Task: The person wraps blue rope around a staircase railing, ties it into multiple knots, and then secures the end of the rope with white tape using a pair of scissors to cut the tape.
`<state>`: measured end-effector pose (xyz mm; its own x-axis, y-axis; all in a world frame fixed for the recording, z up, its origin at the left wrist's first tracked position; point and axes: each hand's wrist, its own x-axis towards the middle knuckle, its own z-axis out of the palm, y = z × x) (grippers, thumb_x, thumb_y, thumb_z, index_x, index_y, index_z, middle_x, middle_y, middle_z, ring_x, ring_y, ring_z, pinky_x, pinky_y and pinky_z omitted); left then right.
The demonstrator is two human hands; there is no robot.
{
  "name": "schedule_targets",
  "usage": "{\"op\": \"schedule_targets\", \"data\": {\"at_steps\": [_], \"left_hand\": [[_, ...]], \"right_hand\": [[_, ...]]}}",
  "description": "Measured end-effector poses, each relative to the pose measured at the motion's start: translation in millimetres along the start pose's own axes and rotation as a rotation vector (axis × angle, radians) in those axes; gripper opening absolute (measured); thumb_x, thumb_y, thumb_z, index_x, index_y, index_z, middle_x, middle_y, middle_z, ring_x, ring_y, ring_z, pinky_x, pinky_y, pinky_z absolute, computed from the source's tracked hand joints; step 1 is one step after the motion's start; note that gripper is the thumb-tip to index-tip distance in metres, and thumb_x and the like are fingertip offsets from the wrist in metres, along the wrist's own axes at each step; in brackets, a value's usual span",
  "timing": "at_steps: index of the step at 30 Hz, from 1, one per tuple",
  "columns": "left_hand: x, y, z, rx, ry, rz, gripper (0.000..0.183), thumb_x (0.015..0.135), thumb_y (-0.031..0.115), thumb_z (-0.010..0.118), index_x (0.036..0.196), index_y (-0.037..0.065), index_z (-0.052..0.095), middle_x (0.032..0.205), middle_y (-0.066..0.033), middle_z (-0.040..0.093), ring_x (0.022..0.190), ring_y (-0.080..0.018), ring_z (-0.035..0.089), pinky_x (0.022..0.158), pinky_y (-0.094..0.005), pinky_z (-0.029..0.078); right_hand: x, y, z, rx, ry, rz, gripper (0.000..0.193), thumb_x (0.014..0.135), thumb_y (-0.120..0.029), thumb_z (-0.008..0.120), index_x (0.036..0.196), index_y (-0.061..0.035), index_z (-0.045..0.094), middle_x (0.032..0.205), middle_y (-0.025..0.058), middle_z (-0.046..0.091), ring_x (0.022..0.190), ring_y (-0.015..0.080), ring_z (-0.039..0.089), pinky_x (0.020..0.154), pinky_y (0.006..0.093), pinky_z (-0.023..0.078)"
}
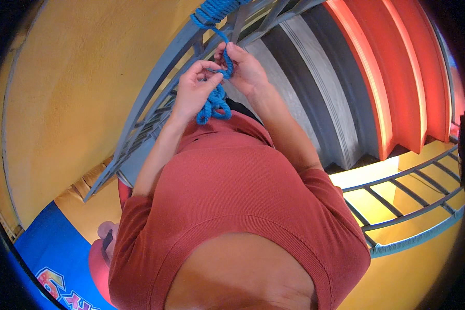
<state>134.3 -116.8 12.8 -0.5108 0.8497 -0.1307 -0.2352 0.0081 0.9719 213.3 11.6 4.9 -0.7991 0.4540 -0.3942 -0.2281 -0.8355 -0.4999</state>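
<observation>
A bright blue rope (218, 106) runs down from a thick wrapped coil (215, 11) on the grey metal railing to both my hands. My left hand (196, 85) pinches the rope between thumb and fingers, with loops of it hanging just below. Close beside it, my right hand (243, 67) grips the strand that comes down from the coil, its thumb pointing up. The two hands nearly touch. Part of the rope between them is hidden by my fingers, and the loose loops hang in front of my red shirt.
The grey railing (157, 85) slants along a yellow wall (88, 67) at left. Grey stair steps (315, 82) and red steps (398, 67) curve away to the right. Another barred railing (413, 191) stands at lower right. At lower left, a person in pink (99, 258) is partly visible.
</observation>
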Motion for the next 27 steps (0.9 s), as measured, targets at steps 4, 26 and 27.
{"op": "schedule_targets", "data": {"at_steps": [4,26,27], "left_hand": [[-0.6,-6.1,-0.5,0.136,-0.052,-0.082,0.018,0.088,0.002,0.061,0.104,0.002,0.053,0.094,-0.0045,0.059,0.080,-0.0097,0.058,0.071,-0.0225,0.048],[-16.4,22.6,-12.6,-0.269,0.035,-0.283,0.012,0.085,0.000,0.055,0.097,0.000,0.055,0.083,-0.0039,0.062,0.069,-0.0071,0.059,0.061,-0.0212,0.049],[-17.1,21.2,-15.5,-0.288,0.013,-0.305,0.013,0.085,0.001,0.055,0.098,0.000,0.056,0.085,-0.0042,0.063,0.071,-0.0078,0.060,0.063,-0.0212,0.049]], "right_hand": [[-1.6,3.2,-5.9,-0.027,-0.002,0.011,0.024,0.096,-0.022,0.049,0.100,-0.0015,0.061,0.093,0.0075,0.061,0.087,0.0187,0.056,0.077,0.0324,0.046],[-16.2,3.5,5.1,-0.123,-0.062,0.002,0.025,0.098,-0.027,0.045,0.093,-0.0062,0.057,0.087,0.0064,0.062,0.079,0.0163,0.058,0.073,0.0305,0.045],[-18.2,3.0,7.6,-0.161,-0.100,-0.008,0.024,0.098,-0.027,0.045,0.094,-0.0060,0.057,0.086,0.0060,0.062,0.078,0.0160,0.058,0.073,0.0301,0.045]]}}
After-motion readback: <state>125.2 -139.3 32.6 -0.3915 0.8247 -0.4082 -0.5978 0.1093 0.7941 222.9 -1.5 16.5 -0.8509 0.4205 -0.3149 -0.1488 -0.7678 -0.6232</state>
